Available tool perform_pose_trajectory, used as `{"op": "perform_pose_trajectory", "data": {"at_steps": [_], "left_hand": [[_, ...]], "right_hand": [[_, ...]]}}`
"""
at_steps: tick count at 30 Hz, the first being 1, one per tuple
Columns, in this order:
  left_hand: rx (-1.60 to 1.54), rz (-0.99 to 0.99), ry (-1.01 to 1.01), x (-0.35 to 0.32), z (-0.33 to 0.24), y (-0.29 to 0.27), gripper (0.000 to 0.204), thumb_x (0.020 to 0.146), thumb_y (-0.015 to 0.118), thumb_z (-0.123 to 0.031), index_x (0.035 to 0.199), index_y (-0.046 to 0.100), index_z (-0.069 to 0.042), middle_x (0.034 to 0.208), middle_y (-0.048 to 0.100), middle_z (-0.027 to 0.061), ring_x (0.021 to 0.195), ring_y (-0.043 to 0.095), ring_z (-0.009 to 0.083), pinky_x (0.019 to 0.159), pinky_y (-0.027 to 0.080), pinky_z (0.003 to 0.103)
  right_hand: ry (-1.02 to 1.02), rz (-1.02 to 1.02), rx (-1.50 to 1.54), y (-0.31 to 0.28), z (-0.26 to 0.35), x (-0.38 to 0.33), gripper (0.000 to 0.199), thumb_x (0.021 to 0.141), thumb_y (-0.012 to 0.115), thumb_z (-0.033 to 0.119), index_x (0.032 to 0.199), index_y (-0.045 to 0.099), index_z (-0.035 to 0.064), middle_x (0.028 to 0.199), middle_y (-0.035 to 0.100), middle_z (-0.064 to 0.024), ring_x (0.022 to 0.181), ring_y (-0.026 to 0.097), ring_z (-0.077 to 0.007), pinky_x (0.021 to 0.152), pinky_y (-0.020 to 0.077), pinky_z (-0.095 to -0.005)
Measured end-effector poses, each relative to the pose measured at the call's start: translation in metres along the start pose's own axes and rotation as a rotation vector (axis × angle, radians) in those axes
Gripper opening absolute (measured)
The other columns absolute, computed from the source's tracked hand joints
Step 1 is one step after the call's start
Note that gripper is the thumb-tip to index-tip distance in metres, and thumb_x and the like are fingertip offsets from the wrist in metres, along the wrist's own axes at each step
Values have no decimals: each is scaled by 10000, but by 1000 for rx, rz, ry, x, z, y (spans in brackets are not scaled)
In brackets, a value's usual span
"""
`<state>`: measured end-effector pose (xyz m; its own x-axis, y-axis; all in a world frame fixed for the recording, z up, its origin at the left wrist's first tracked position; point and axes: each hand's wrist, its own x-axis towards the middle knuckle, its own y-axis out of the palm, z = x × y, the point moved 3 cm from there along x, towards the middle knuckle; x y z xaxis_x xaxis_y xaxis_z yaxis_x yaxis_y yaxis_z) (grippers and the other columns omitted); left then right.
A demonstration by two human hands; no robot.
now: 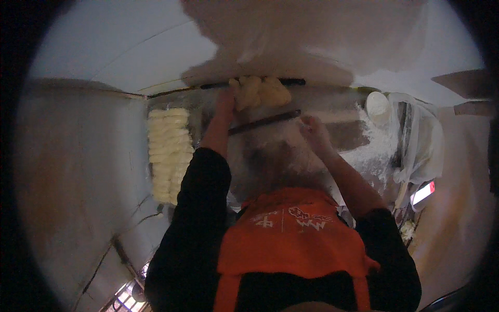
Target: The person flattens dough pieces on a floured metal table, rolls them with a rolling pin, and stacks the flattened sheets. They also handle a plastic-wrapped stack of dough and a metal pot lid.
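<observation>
A large lump of pale dough point(260, 92) lies at the far side of the floury worktop point(270, 156). My left hand point(226, 103) is at its left end, fingers closed against the dough and partly hidden by it. A dark rolling rod point(267, 121) lies slantwise on the near side of the lump. Just beyond the rod's right end is my right hand point(314, 131), its fingers curled in. Whether anything is inside those fingers is hidden. Behind the dough, a second dark bar point(292, 81) runs along the wall edge.
Pale dough strips point(169, 151) lie in a row at the left. Loose white flour point(371, 153) covers the right side, with a white bowl point(378, 105) behind it. Clear plastic sheeting point(423, 138) hangs at the right edge, near a lit screen point(422, 193). A wall rises behind.
</observation>
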<state>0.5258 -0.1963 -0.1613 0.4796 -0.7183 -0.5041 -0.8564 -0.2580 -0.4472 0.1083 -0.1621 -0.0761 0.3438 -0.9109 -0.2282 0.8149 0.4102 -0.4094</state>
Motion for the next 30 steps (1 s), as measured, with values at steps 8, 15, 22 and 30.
{"op": "perform_pose_trajectory", "data": {"at_steps": [8, 15, 22, 30], "left_hand": [[785, 157, 602, -31, -17, 12, 467, 969, 652, -415, 1318, 655, -104, 1222, 681, 174, 1124, 638, 357, 973, 499, 491], [831, -117, 799, -76, -63, 30, 581, 945, 663, -382, 1465, 536, -156, 1316, 651, 216, 1170, 637, 423, 1017, 503, 538], [531, 136, 654, -91, -56, 15, 581, 905, 712, -318, 1427, 556, -116, 1367, 620, 229, 1262, 590, 418, 1089, 460, 523], [-1331, 844, -81, -204, -63, 63, 623, 973, 650, -354, 1467, 480, -15, 1415, 591, 190, 1299, 583, 391, 1085, 490, 554]], "right_hand": [[92, 210, -297, 47, 50, 165, 697, 894, 751, 507, 1252, 637, -80, 1188, 705, -224, 1074, 683, -259, 886, 537, -425], [109, 219, 35, 80, 59, 154, 678, 860, 811, 474, 1287, 650, -28, 1171, 710, -127, 1048, 686, -238, 853, 560, -415], [223, 193, 574, 65, 87, 99, 548, 948, 765, 359, 1339, 576, 25, 1194, 677, -100, 1081, 653, -244, 930, 549, -410], [-15, 235, 627, -21, 138, -11, 414, 1064, 606, 262, 1399, 569, 23, 1385, 597, -99, 1223, 601, -188, 991, 535, -349]]}}
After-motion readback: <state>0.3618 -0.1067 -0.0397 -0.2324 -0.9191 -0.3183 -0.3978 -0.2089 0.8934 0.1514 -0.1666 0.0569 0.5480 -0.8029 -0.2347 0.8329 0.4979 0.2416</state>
